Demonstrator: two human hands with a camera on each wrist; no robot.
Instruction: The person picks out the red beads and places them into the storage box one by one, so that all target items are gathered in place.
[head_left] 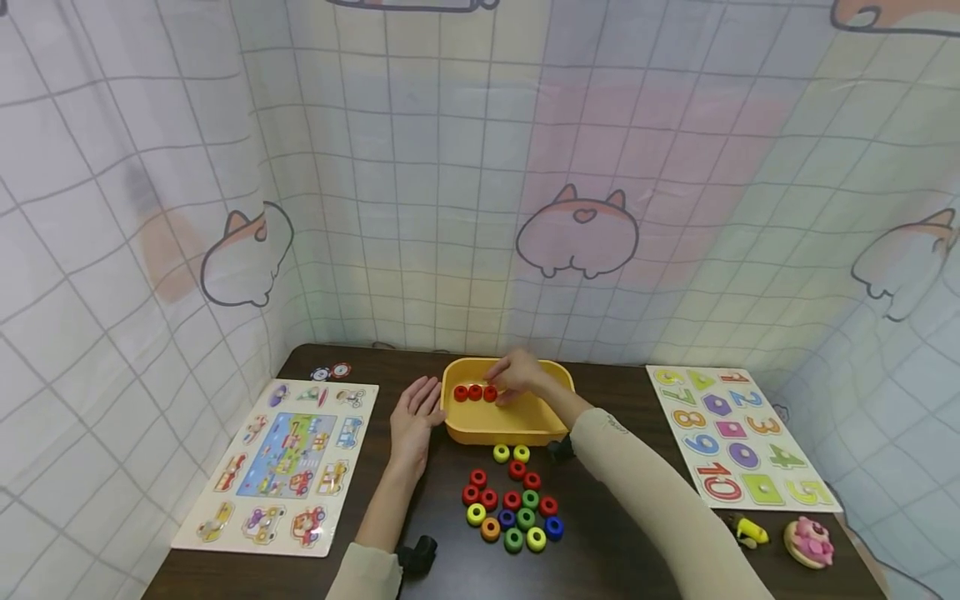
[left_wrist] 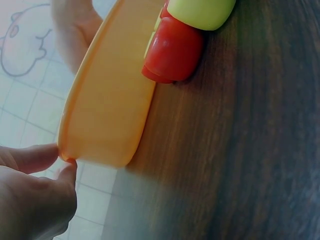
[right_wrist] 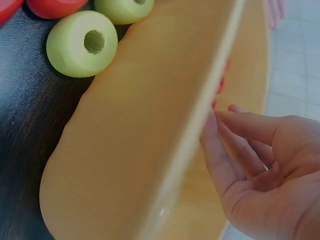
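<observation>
My right hand (head_left: 517,372) reaches into a yellow tray (head_left: 517,437). Its thumb and fingers pinch a red bead (head_left: 491,393), the rightmost of three in a row on the tray floor. Two more red beads (head_left: 468,392) lie to the left of it. In the right wrist view the tray's wall hides most of that bead from sight, below the fingertips (right_wrist: 212,125). At the tray's left side, my left hand (head_left: 414,417) rests with fingers extended, thumb touching the rim. In the left wrist view, the fingertips (left_wrist: 47,152) meet the tray's corner.
Several ring beads in red, yellow, green, blue and orange (head_left: 490,529) lie before the tray. A vehicle puzzle board (head_left: 345,467) is at left, with two chips (head_left: 330,372) behind it. At right are a number board (head_left: 697,467), a yellow toy (head_left: 752,531) and a pink toy (head_left: 810,543).
</observation>
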